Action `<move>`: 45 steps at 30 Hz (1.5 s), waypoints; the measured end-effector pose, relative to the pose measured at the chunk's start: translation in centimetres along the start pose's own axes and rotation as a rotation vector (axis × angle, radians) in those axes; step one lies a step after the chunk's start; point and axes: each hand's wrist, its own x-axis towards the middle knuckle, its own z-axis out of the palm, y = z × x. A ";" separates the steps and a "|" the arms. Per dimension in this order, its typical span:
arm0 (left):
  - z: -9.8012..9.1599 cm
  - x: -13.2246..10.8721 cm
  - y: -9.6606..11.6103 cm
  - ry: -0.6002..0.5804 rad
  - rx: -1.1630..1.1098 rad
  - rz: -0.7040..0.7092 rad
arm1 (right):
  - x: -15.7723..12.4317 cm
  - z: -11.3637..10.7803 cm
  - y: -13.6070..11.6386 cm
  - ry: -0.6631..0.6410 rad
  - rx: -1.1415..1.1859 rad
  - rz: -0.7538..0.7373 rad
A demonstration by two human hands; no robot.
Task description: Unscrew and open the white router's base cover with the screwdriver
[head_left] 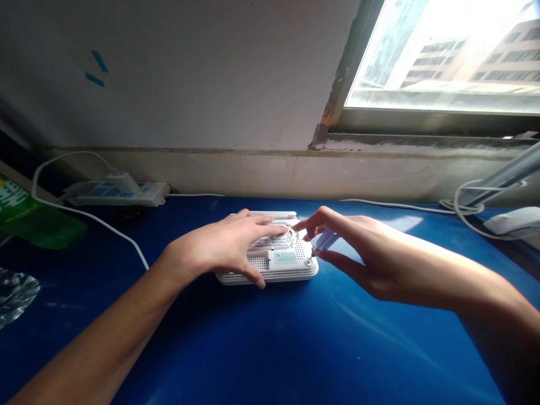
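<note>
A white router (291, 274) lies upside down on the blue table, its vented underside and pale label facing up. My left hand (228, 242) spans its left part and holds it, with the thumb over the near edge and the other fingers spread across the top. In my right hand (358, 247) is a slim tool with a translucent bluish handle (327, 241), apparently a screwdriver, pinched between thumb and fingers. Its tip points down at a round recess (309, 261) in the router's near right corner. The right index fingertip is close to the far right part of the underside.
On the blue tabletop (270, 349), a power strip (154, 194) with a plugged-in white cable stands back left. A green bottle (37, 219) and clear crinkled plastic (17, 295) lie left. A lamp-like stand (502, 174) with a wound cable is right, below the window.
</note>
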 end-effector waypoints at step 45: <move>0.0 0.1 -0.2 -0.020 -0.011 -0.035 | 0.4 -0.1 0.3 0.074 -0.052 -0.104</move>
